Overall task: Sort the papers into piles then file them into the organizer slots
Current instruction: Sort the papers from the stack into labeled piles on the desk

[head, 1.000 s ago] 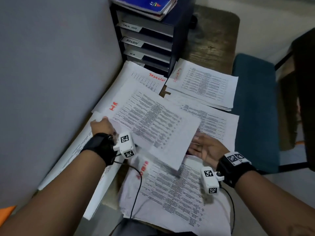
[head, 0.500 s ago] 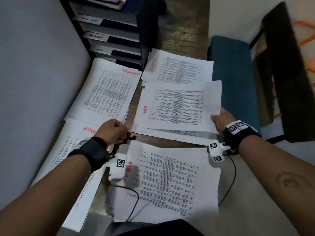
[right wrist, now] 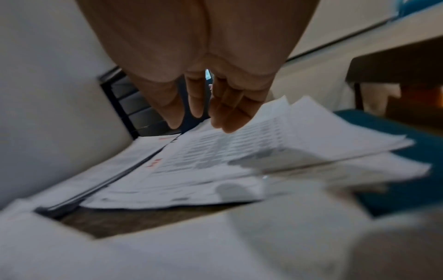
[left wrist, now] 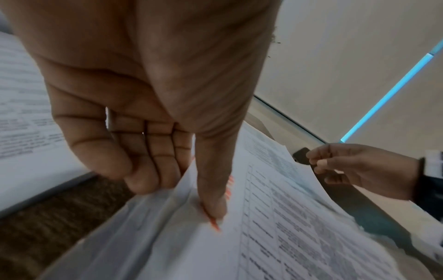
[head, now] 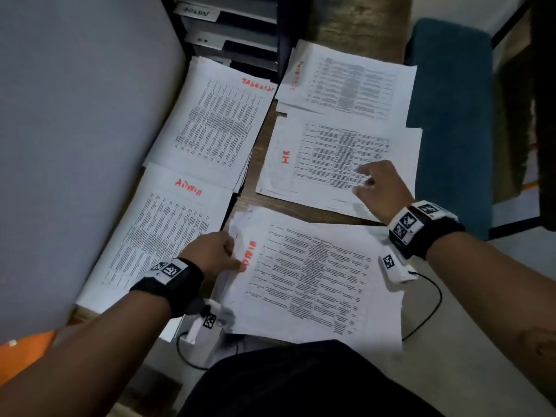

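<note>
Several white paper piles lie on the wooden desk. My left hand [head: 233,254] pinches the left edge of the top sheet [head: 316,281] of the near stack, marked ADMIN in red. In the left wrist view the thumb [left wrist: 213,199] lies on top of the sheet [left wrist: 299,236] with the fingers curled under it. My right hand [head: 362,179] hovers over the right part of the HR pile [head: 319,152], its fingers [right wrist: 199,106] straight and holding nothing above the pile [right wrist: 215,161]. The dark organizer [head: 234,34] with labelled slots stands at the back.
An ADMIN pile [head: 168,236] and a task-list pile [head: 216,124] lie along the grey wall on the left. Another pile [head: 349,82] sits behind the HR pile. A blue chair seat [head: 451,115] stands right of the desk. A cable [head: 433,311] hangs at the desk's right edge.
My right hand laid the HR sheet on the HR pile and let it go. My left hand moved to the near stack and took hold of its top sheet.
</note>
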`<act>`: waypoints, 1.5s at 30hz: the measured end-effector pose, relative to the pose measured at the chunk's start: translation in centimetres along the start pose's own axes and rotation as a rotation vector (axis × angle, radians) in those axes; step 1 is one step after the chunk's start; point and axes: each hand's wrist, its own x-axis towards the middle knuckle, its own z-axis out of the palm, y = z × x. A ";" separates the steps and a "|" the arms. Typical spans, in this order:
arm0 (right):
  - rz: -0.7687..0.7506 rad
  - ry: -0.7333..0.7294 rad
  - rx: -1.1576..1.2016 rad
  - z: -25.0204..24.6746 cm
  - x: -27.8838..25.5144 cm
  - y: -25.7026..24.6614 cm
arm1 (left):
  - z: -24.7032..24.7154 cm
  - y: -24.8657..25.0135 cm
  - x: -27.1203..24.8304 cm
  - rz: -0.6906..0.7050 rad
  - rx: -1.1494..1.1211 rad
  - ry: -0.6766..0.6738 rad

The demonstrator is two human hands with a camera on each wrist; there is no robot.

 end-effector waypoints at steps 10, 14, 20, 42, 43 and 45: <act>-0.071 -0.387 -0.030 5.8 -4.4 -3.4 | 2.1 0.7 -1.5 -0.021 -0.098 0.008; -0.086 -0.392 -0.031 5.5 -4.1 -4.2 | 1.9 0.3 -1.9 -0.040 -0.216 0.071; -0.099 -0.448 -0.025 4.7 -3.3 -4.7 | 1.4 -1.2 -3.4 -0.011 -0.767 0.059; -0.191 -0.163 -0.358 5.1 -2.4 -1.3 | 2.7 -3.9 -4.3 0.004 -0.748 0.093; -0.180 -0.189 -0.317 5.2 -2.1 -1.8 | 2.6 -3.8 -4.2 0.007 -0.767 0.059; -0.161 -0.237 -0.232 5.2 -1.6 -2.7 | 2.5 -3.7 -4.3 0.062 -0.682 0.009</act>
